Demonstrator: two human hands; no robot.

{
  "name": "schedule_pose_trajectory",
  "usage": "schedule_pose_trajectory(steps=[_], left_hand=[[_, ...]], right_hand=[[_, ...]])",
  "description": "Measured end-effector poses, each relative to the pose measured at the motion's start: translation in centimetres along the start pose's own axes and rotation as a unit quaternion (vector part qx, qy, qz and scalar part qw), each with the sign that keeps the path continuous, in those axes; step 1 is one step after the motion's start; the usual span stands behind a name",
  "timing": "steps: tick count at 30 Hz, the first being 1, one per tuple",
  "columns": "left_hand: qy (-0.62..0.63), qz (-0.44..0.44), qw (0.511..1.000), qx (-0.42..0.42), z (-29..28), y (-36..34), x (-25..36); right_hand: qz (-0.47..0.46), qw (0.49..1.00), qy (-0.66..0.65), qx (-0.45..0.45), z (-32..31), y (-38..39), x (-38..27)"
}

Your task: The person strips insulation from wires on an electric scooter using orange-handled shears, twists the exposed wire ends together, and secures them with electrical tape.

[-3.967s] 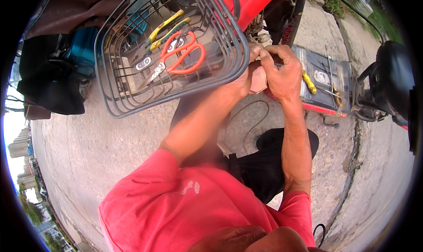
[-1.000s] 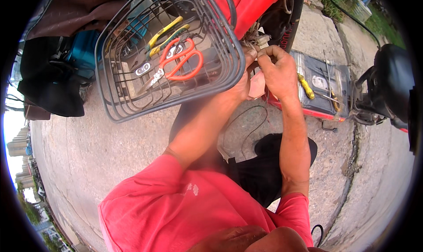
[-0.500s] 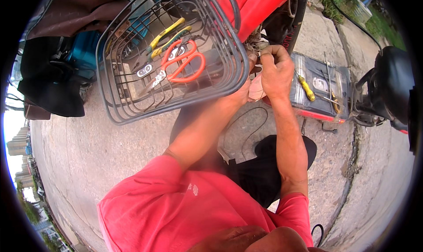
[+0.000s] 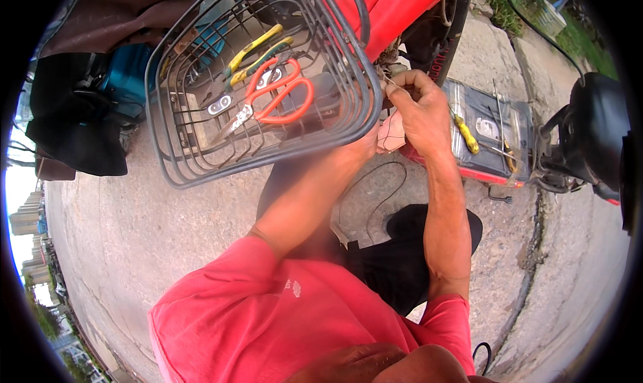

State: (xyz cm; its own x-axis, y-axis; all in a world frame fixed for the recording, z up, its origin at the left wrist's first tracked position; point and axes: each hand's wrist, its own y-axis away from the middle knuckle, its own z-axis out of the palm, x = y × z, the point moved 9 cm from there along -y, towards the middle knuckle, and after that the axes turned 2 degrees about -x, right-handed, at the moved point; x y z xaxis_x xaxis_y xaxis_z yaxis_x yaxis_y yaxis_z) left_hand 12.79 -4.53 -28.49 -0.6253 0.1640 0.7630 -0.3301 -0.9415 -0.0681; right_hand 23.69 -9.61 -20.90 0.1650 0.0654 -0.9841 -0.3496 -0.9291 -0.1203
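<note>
Wire work seems in hand: right hand pinched, fingers nearly together on a thin wire near the red panel, left hand by the basket, fingers too hidden to tell; next likely calls for steady pinching.

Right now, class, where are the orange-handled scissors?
In the head view's upper left, the orange-handled scissors lie in the dark wire basket, next to a yellow-handled tool.
</note>
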Motion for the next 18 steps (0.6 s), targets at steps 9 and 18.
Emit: schedule_pose_trajectory(steps=[9,18], left_hand=[[0.0,-0.018,1.0,0.011,2.3,0.9,2.6],[0.033,-0.027,0.999,0.006,2.5,1.0,2.6]], right_hand=[[-0.017,0.998,-0.043,-0.034,0.2,0.0,-0.1],[-0.026,0.999,-0.026,-0.023,-0.2,0.4,-0.8]])
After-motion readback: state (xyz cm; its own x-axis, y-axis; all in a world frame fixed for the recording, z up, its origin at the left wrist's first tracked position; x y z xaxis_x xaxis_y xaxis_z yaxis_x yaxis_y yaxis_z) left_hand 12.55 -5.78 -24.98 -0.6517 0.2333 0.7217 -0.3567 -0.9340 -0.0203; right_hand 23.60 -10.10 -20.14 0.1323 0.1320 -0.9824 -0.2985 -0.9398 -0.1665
